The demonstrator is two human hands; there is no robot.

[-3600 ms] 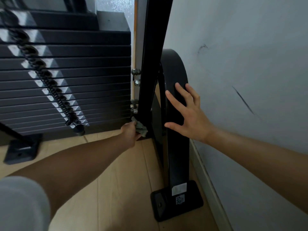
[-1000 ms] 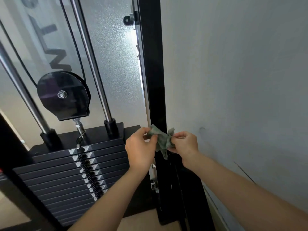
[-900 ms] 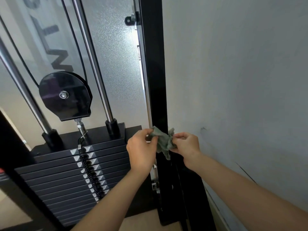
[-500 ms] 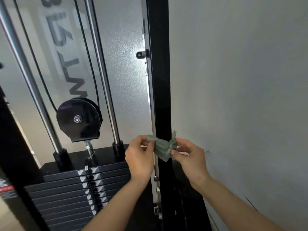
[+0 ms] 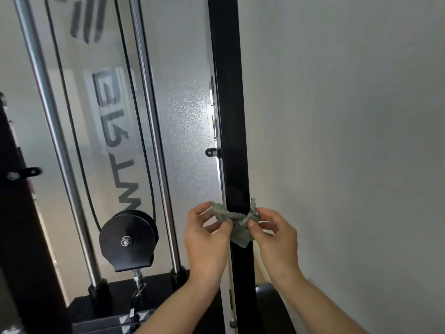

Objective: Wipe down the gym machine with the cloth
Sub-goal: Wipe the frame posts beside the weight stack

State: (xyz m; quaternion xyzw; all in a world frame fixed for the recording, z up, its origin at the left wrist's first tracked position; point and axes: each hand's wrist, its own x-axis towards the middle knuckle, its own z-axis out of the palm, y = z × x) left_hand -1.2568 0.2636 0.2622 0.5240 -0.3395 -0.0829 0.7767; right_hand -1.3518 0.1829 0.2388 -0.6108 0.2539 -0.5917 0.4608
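A crumpled grey-green cloth [image 5: 237, 224] is stretched between both my hands in front of the gym machine's black upright post [image 5: 228, 116]. My left hand [image 5: 204, 239] pinches the cloth's left end with thumb and fingertips. My right hand [image 5: 274, 233] pinches its right end, just right of the post. The cloth lies against or just in front of the post; I cannot tell if it touches. Left of the post are the black pulley wheel [image 5: 127, 242], two chrome guide rods [image 5: 154, 141] and the top of the weight stack [image 5: 115, 309].
A grey wall [image 5: 349, 141] stands close on the right of the post. A frosted glass panel [image 5: 187, 116] with dark lettering is behind the machine. A black cable [image 5: 134, 104] runs down to the pulley. Another black frame member [image 5: 16, 237] stands at the far left.
Both hands went from low by the floor to chest height with the cloth between them. Over the last second the view tilted up and the hands spread the cloth slightly wider.
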